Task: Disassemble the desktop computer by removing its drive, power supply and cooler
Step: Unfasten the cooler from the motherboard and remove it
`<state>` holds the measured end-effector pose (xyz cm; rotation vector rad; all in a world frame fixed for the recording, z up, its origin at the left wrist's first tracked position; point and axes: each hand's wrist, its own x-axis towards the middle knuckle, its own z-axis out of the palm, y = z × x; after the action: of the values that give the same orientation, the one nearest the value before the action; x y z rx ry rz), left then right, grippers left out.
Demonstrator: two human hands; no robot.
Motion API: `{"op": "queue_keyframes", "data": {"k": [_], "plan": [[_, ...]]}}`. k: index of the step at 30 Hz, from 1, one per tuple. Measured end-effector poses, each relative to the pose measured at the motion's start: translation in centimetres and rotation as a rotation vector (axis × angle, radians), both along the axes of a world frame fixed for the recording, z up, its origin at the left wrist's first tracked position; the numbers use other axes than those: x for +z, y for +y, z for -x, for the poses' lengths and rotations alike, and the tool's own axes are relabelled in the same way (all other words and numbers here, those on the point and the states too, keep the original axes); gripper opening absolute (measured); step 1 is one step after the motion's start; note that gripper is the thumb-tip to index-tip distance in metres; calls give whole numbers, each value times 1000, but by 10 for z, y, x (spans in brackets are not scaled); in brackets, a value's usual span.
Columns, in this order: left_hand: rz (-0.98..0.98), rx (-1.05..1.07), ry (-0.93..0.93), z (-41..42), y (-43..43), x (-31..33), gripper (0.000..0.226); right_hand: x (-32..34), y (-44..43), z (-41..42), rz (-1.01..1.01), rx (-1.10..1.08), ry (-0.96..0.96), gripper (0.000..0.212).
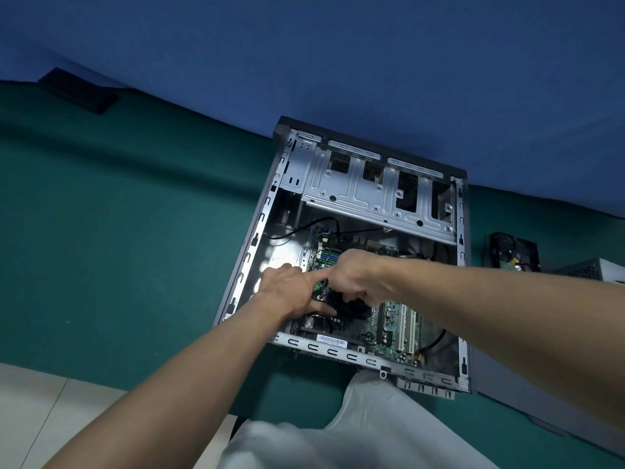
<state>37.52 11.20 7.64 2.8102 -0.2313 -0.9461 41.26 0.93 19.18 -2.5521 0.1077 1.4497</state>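
Black pad (79, 90) at 10 o'clock on green table cover (118, 231), blue backdrop (338, 62) behind. Open computer case (455, 292) centre. Left hand (291, 292) and right hand (355, 279) touching, both curled onto black cooler (351, 308) (mid-case, on motherboard (389, 319)). Drive (510, 253) and power supply (588, 270) out at 3 o'clock.

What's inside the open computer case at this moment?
Visible in the case: a silver drive cage, the green motherboard with white slots, black cables. The left hand and right hand cover most of the black cooler, so its mounts cannot be seen.
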Motion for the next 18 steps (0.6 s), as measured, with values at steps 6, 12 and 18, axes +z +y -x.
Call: {"op": "queue_keyframes", "data": {"k": [6,12,18], "plan": [[-6,47,-55,1,2,-2,40,9,-5,16,126,1457,-542,28],[-10,101,-50,0,-1,1,47,5,12,15,-97,624,-352,22],[-22,6,-5,1,-1,7,84,7,11,-2,-5,-218,40,21]]}}
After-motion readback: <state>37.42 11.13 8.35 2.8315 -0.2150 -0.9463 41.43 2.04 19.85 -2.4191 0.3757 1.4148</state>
